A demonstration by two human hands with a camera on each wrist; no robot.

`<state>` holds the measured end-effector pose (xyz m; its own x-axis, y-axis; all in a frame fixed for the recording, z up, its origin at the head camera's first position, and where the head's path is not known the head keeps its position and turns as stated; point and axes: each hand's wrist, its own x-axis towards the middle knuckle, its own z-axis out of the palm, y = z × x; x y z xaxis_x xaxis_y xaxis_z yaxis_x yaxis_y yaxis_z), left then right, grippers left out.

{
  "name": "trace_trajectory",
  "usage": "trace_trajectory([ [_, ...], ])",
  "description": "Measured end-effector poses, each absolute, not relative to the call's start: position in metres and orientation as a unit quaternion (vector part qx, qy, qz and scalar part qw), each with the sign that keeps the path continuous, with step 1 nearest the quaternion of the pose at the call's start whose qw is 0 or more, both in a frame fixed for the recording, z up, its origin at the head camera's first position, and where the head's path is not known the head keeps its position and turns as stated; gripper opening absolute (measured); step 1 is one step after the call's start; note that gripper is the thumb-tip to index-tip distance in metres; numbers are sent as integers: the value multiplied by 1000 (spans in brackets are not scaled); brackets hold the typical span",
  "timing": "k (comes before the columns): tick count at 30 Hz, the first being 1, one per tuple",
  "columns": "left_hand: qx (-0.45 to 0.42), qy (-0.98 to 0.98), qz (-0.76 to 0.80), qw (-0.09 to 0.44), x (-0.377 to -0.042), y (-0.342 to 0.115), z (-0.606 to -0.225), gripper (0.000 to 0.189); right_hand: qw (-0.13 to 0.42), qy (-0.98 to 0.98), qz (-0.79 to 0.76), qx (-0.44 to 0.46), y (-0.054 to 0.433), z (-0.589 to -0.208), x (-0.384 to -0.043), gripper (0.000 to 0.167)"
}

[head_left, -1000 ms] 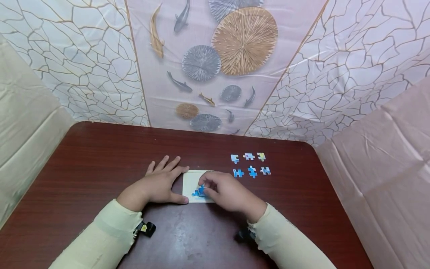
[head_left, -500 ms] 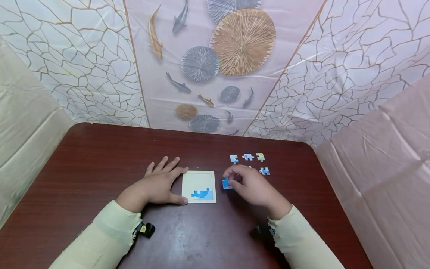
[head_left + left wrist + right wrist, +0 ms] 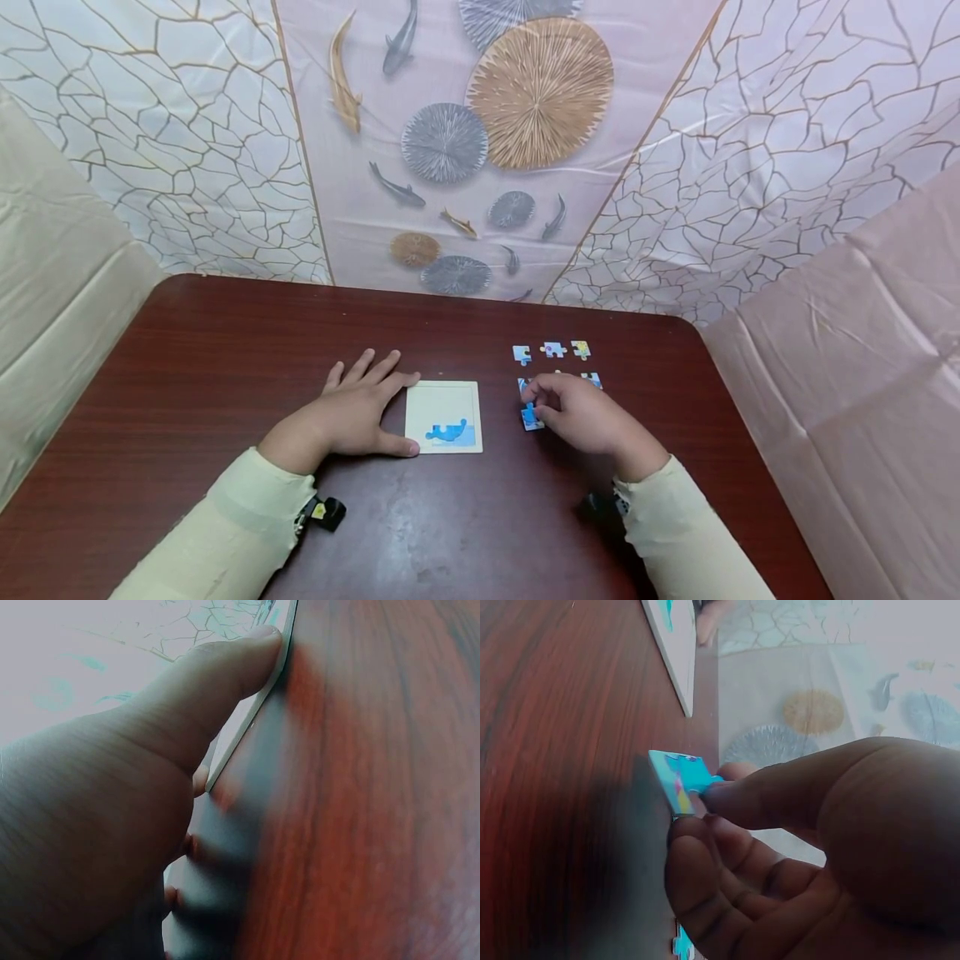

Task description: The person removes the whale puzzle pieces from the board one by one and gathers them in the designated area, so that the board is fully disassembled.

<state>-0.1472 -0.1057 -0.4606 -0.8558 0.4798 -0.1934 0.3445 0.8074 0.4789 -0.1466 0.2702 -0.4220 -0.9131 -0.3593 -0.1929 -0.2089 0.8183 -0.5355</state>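
My left hand (image 3: 356,417) lies spread on the table, its thumb and index fingertip touching the left edge of a small cream puzzle board (image 3: 442,400). Blue puzzle pieces (image 3: 450,432) fill part of the board's lower right. To the right of it, my right hand (image 3: 588,421) pinches a blue puzzle piece (image 3: 532,419) between thumb and fingers. The right wrist view shows this held piece (image 3: 684,780) tilted close over the table, with pink and yellow marks on its face. Another blue piece (image 3: 522,384) shows just behind my right fingers.
Farther back on the table (image 3: 262,333) lie loose puzzle pieces: a pale blue one (image 3: 522,355), a white-and-pink one (image 3: 554,349) and a yellow one (image 3: 581,348). Another piece (image 3: 592,379) is partly covered by my right hand. Printed cloth (image 3: 450,208) hangs behind the table.
My right hand has moved from over the board to the right, carrying the puzzle piece toward the loose ones. Blue pieces stay on the board. The left hand keeps its place.
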Motion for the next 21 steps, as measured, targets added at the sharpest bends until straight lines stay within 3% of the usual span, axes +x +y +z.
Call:
trace_trajectory([
  [21,218,938,220,159,-147,-106,-459,108,195,942,-226,-154,275,-422,-163,17],
])
